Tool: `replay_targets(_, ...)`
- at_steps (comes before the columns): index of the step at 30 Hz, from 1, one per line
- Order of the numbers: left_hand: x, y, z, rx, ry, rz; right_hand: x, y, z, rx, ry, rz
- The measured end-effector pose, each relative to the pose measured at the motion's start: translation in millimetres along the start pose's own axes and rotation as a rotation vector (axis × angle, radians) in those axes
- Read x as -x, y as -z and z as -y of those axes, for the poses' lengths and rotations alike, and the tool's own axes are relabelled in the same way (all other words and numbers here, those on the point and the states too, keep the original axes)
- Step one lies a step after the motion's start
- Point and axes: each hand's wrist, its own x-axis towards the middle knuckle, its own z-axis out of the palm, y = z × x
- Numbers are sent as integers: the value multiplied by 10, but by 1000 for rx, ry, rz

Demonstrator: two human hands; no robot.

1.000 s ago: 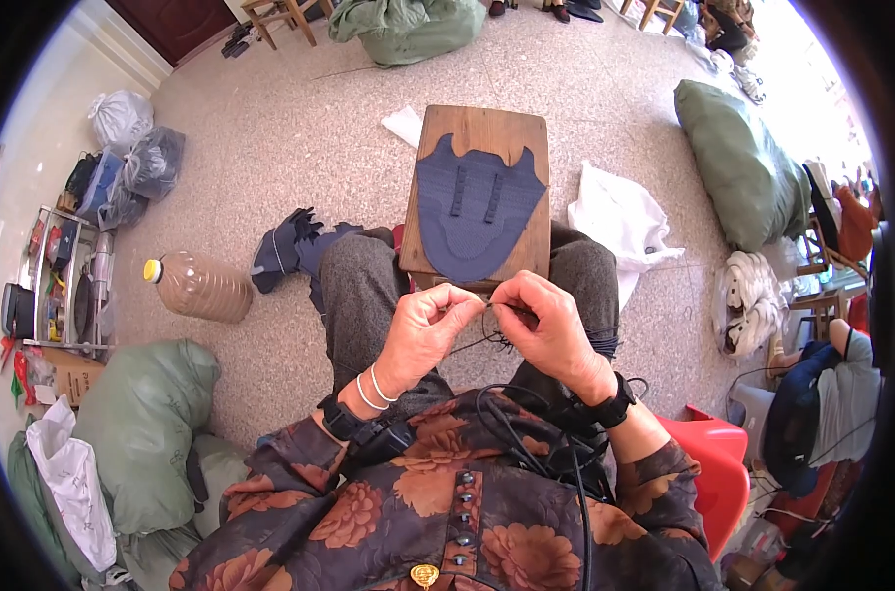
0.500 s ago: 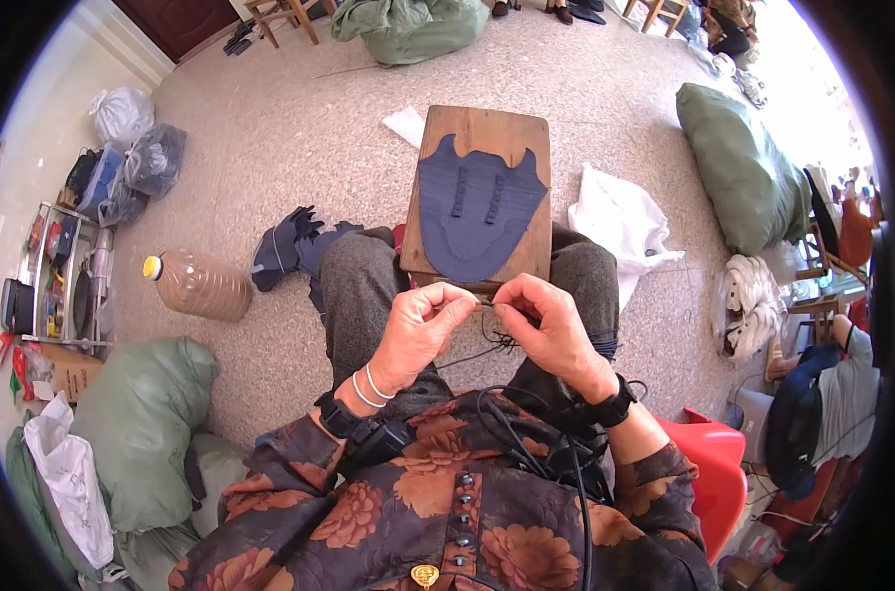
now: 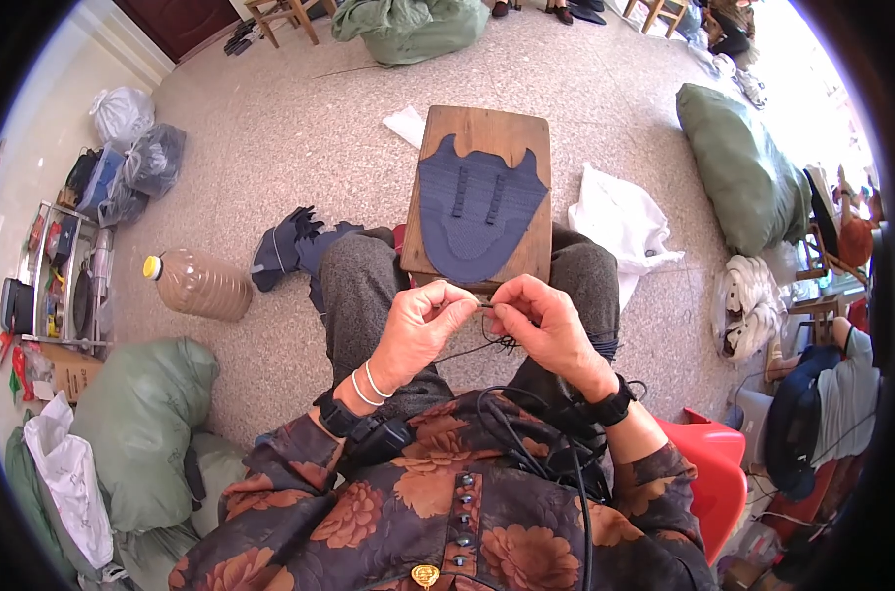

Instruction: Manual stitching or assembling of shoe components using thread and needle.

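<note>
left hand [image 3: 428, 325] and right hand [image 3: 544, 325] meet just beyond the near edge of a wooden tabletop [image 3: 483, 124], above the gap between the knees. both closed in a thumb-and-forefinger pinch, tips nearly touching, on a short stretch of thin black cord [image 3: 508, 343]. whether this is an end or a middle part is too small to tell. the facing pinch probably suits something so fine: both sides held, little room to slip. slack cord hangs under the right hand in loose loops, likely left free so that nothing pulls at the fingers.

navy knitted shoe upper [image 3: 482, 222] lies flat on the tabletop, rounded end toward the person, two pointed corners away, neither hand touching it. two dark rows run along its middle. laid face-up like this, presumably, so that both rows are easy to see and reach.

tabletop stands between the knees, which seems to bring the work close. on the floor at left, beside the leg, a heap of dark fabric pieces [image 3: 285, 251], perhaps put there for easy reach. white sack [image 3: 620, 222] lies by the right knee.
</note>
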Motion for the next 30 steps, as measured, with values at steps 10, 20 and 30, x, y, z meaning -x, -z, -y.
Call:
replay_targets(10,-18,18,40,-75,-77,8,-1,5,-28,5,-6,61)
replay_targets(20,-38,36,29,-177,-80,52,-3,2,22,62,-35,112)
replay_targets(30,-86,37,106,-190,-37,48,-16,-33,-2,138,-19,61)
